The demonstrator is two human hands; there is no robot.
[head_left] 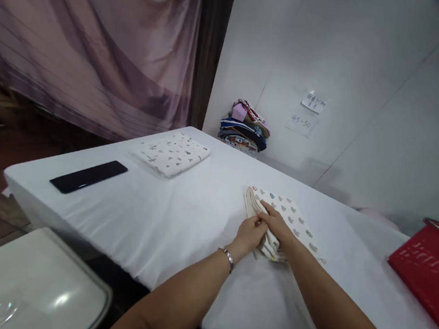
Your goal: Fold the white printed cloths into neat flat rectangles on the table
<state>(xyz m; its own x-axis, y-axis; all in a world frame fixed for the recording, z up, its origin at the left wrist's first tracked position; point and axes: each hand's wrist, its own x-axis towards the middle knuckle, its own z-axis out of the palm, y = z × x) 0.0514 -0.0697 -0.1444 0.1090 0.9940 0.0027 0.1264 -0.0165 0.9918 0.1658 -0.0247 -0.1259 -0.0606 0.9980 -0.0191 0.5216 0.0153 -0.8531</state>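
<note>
A white cloth printed with small grey animal-head shapes and a few coloured dots (294, 221) lies partly folded on the white-covered table (193, 209). My left hand (251, 233), with a silver bracelet at its wrist, pinches the cloth's folded near-left edge. Right beside it, my right hand (276, 223) is closed on the same layered edge, thumb and fingers against the fabric. The two hands touch or nearly touch, and some fingertips are hidden. Farther back lies a flat folded white cloth with dark leaf-like prints (175, 153).
A black phone-like slab (89, 176) lies at the table's far left. Folded coloured fabrics (244, 128) are stacked against the wall. A red bag or box (436, 267) stands at right, and a pale glossy lid-like surface (33, 294) at lower left. A pink curtain (133, 53) hangs behind.
</note>
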